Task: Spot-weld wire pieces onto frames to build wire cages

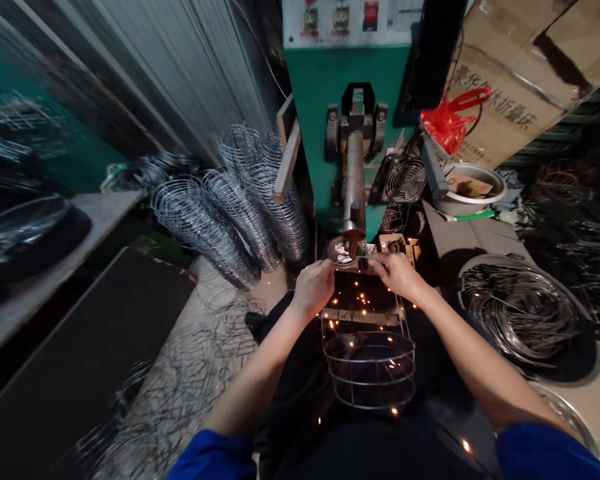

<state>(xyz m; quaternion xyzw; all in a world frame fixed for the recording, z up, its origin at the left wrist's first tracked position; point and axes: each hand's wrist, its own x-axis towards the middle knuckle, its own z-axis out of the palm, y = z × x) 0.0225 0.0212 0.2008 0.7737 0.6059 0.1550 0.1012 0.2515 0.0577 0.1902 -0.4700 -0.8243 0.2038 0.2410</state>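
My left hand (316, 287) is closed, its fingers pinched on a thin wire at the left of the spot welder's electrode tip (353, 241). On the other side, my right hand (397, 272) pinches the wire too, close to the tip. A round wire basket (370, 383) with several hoops hangs below my hands over my lap, its long side wires rising toward them. Orange sparks fly down from the tip past the basket. Whether the pinched wire belongs to the basket's upper end is hard to make out.
The green welding machine (305, 133) stands straight ahead. Stacked wire rings (205, 233) lean at its left, with loose wire pieces (190, 387) on the floor. To the right are a tray of wire rings (523, 310), a metal bowl (497, 180) and a small fan (405, 179).
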